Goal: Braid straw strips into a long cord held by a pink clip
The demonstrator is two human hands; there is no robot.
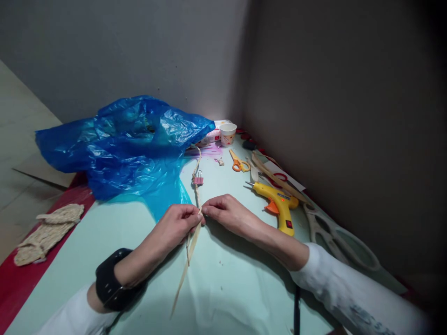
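Note:
A thin braid of pale straw-like strands (pixel 198 195) runs down the middle of the table, and a pink binder clip (pixel 198 180) grips it farther up. My left hand (pixel 179 221) pinches the braid at its lower end. From the other side, my right hand (pixel 225 211) closes thumb and fingertips on it at nearly the same spot. Loose strand ends (pixel 183 281) hang below my fingers toward me, one long and flat, another shorter and curled. The exact place where the strands cross is partly covered by my fingertips.
A crumpled blue plastic bag (pixel 136 144) fills the back left. At right lie a yellow glue gun (pixel 279 202), orange-handled scissors (pixel 239 161) and large shears (pixel 335 237). A paper cup (pixel 228 134) stands at the back. A woven straw piece (pixel 50 235) lies at left.

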